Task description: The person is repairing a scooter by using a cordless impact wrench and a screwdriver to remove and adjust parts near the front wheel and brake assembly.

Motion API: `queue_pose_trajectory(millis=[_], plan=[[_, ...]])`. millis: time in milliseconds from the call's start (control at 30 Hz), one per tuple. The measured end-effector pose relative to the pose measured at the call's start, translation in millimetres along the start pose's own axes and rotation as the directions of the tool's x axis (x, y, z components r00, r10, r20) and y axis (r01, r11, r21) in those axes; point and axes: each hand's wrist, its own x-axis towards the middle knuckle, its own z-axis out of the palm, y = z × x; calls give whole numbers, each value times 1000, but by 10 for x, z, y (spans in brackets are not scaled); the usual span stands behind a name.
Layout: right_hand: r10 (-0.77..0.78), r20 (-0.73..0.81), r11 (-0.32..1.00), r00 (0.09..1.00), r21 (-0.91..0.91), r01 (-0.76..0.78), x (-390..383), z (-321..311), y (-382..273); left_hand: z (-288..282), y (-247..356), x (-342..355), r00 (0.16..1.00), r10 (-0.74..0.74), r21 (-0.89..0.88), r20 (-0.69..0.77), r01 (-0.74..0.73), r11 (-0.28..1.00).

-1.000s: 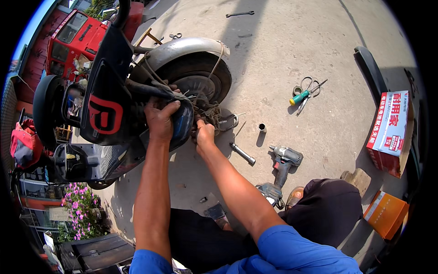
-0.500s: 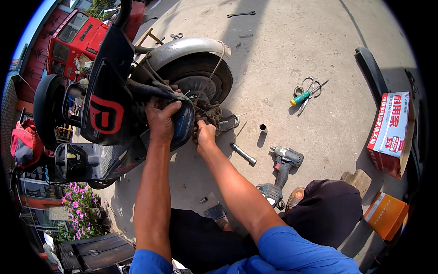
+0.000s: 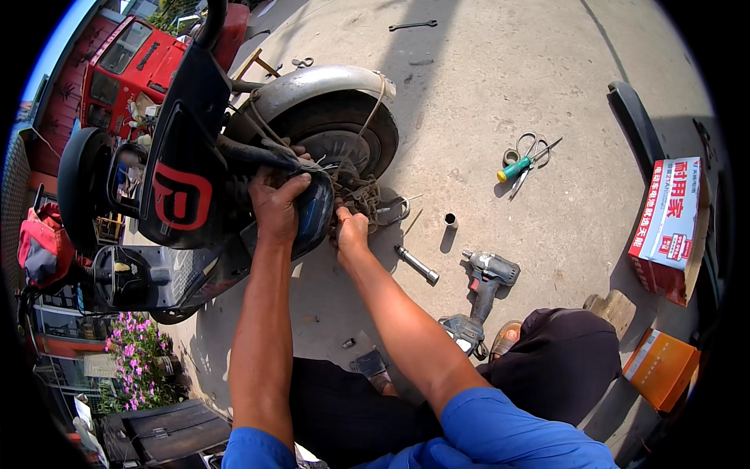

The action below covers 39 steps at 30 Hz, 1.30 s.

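An electric scooter (image 3: 199, 133) with dark panels and a red emblem is in front of me on the left. My left hand (image 3: 275, 205) grips a dark blue-black cover (image 3: 312, 209) beside the wheel (image 3: 375, 133), thumb on the near side and some fingertips showing beyond a black tube. To its right, my right hand (image 3: 351, 233) is closed, its fingers curled in at a tangle of cords and wires (image 3: 355, 187) by the wheel hub; whatever it pinches is hidden. A pale cord runs over the silver mudguard (image 3: 312, 84).
On the concrete to the right lie a socket (image 3: 451, 220), a socket extension (image 3: 416, 264), a cordless impact wrench (image 3: 488, 285), a green screwdriver (image 3: 513, 170) with scissors, and a spanner (image 3: 412, 25). Farther right are a printed carton (image 3: 668, 227) and an orange box (image 3: 662, 369).
My right hand has shifted very slightly toward me at the tangle of cords. The left hand keeps its place on the cover, and the tools lie as before.
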Motion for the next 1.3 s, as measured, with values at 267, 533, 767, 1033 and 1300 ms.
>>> queue_pose_trajectory(millis=[267,533,767,1033,1300], plan=[[70,25,997,997,25,-71,-153,17,-163,-1,8,-9,1000,-10,-22,-22,9,1000],[114,77,992,990,44,-118,-76,-8,-120,-14,-11,-3,1000,18,-25,-14,-18,1000],[104,104,995,989,-10,-103,-69,-45,-168,2,10,-10,1000,-2,-12,-15,2,1000],[115,92,993,989,3,-115,-53,-24,-158,-24,-19,8,1000,5,-6,-16,-5,1000],[103,74,994,992,-31,-101,-59,-19,-169,-14,-20,9,1000,14,-29,-12,-15,999]])
